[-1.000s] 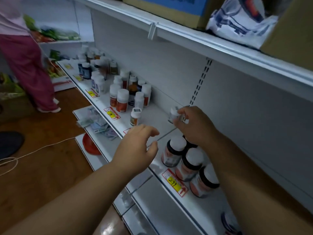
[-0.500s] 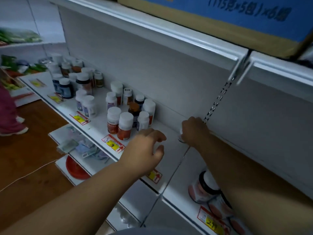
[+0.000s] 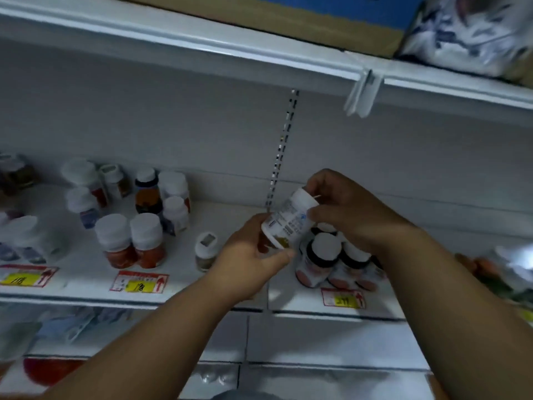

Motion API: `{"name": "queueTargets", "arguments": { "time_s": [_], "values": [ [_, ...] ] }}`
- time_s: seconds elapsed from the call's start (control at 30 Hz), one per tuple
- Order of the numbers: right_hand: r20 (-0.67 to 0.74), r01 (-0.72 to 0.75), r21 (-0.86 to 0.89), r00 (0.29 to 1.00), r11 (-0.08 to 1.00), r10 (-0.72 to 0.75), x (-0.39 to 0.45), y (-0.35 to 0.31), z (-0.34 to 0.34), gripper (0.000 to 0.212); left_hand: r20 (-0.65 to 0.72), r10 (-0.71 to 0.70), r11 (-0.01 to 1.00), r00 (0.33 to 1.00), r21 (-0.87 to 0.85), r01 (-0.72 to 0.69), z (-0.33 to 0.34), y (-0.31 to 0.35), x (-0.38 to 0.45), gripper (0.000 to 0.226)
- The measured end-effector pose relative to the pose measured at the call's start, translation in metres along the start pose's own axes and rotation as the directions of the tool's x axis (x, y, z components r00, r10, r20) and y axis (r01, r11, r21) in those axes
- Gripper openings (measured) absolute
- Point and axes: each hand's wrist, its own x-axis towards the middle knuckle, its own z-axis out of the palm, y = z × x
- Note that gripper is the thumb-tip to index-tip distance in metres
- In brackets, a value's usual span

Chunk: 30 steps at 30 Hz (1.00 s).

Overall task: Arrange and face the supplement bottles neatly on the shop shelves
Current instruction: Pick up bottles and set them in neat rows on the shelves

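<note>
I am working along the middle shelf [image 3: 86,287], and I am taking the white bottle [image 3: 288,220] in my hands as the landmark. Far to the left of it, blurred white-capped bottles [image 3: 31,238] are standing above a yellow price tag [image 3: 17,280]. Nearer, still left of the white bottle, two orange-labelled bottles [image 3: 131,241] are standing side by side, touching, above a second price tag [image 3: 140,282], with a dark brown bottle [image 3: 147,194] and more white-capped ones behind them. A small pale bottle [image 3: 205,251] is standing alone just left of my left hand [image 3: 248,261].

My left hand is curling under the white bottle's lower end, thumb and fingers gripping it. The bottle is tilting, cap up and to the right, held above the shelf in front of the slotted rail [image 3: 279,157]. My right hand [image 3: 346,212] is pinching the cap end with curled fingers.

Below and right of the white bottle, a cluster of dark-collared bottles [image 3: 320,261] is standing close together above a third price tag [image 3: 343,298]. Above everything, a cardboard box [image 3: 288,15] and a patterned bag [image 3: 467,33] are sitting on the upper shelf [image 3: 173,44].
</note>
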Motion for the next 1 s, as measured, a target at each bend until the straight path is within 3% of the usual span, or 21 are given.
{"name": "queueTargets", "arguments": {
  "time_s": [0.1,0.2,0.4,0.57,0.7,0.83,1.0],
  "values": [
    [-0.194,-0.021,0.022,0.981,1.0,0.025,-0.046,0.006,-0.023,0.017,0.067,0.037,0.993,0.997,-0.119,-0.029,0.043,0.017,0.002,0.048],
    [-0.355,-0.06,0.011,0.933,0.998,0.06,-0.099,0.016,-0.052,0.016,0.257,0.073,0.96,0.964,-0.281,0.002,0.094,0.039,0.003,0.047],
    [-0.637,-0.167,-0.019,0.762,0.986,0.117,-0.22,0.05,-0.121,0.023,0.485,0.115,0.937,0.867,-0.342,0.067,0.222,0.083,-0.013,0.043],
    [-0.702,-0.312,-0.04,0.685,0.949,0.195,-0.331,0.089,-0.197,0.012,0.55,0.132,0.929,0.825,-0.358,0.09,0.348,0.137,-0.041,0.037],
    [-0.743,-0.305,-0.003,0.638,0.952,0.202,-0.392,0.115,-0.256,0.009,0.584,0.125,0.924,0.802,-0.363,0.12,0.435,0.174,-0.055,0.039],
    [-0.68,-0.3,0.099,0.676,0.949,0.284,-0.405,0.143,-0.303,0.011,0.574,0.071,0.936,0.816,-0.321,0.145,0.485,0.183,-0.048,0.039],
    [-0.659,-0.304,0.091,0.695,0.948,0.286,-0.379,0.178,-0.349,0.013,0.537,0.019,0.971,0.843,-0.212,0.113,0.52,0.181,-0.004,0.034]
  ]
}}
